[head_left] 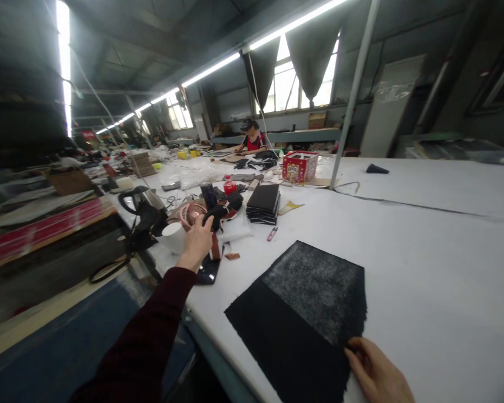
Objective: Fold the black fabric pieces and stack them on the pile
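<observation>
A black fabric piece [289,336] lies flat on the white table, with a greyish, speckled patch [315,285] over its upper part. My right hand [378,372] pinches the fabric's right edge between thumb and fingers. Out to the left, my left hand [198,243] reaches into a cluttered pile, fingers stretched and apart beside a black bundle [217,213]. A pink fan [192,213] is just behind those fingers, and a white cup [173,237] stands left of the wrist. Beneath the left hand lies a dark phone-like slab [209,271].
A stack of black pieces [264,202] sits mid-table, with small thread snips [272,234] before it. Farther back are a red-capped bottle [229,185], a red box [300,167] and a metal pole [353,95]. A kettle [145,201] stands left; a person [252,138] works across the table.
</observation>
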`<action>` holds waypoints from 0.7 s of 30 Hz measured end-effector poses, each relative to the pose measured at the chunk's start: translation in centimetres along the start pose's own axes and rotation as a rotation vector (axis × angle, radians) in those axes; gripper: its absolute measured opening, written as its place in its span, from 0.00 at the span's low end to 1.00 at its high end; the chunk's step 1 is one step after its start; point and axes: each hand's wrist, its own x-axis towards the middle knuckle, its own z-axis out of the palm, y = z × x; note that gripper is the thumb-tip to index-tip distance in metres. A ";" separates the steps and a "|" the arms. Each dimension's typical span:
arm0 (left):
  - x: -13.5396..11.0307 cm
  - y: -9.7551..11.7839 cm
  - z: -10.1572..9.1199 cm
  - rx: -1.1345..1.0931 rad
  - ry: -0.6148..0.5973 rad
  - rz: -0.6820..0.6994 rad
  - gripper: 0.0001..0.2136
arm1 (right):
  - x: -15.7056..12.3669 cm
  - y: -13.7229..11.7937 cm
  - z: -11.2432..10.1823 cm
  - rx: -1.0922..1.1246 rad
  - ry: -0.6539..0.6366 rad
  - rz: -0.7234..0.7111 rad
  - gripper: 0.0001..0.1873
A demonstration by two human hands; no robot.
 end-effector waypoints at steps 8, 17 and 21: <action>-14.8 13.1 3.8 -0.313 -0.432 0.675 0.04 | -2.9 -2.5 -1.2 0.356 0.039 0.251 0.24; -20.4 15.9 7.5 -0.311 -0.427 0.684 0.07 | -0.7 -4.7 1.8 0.347 0.152 0.190 0.19; -19.6 15.5 7.3 -0.278 -0.427 0.673 0.05 | 0.6 -5.6 3.4 0.515 0.049 0.234 0.20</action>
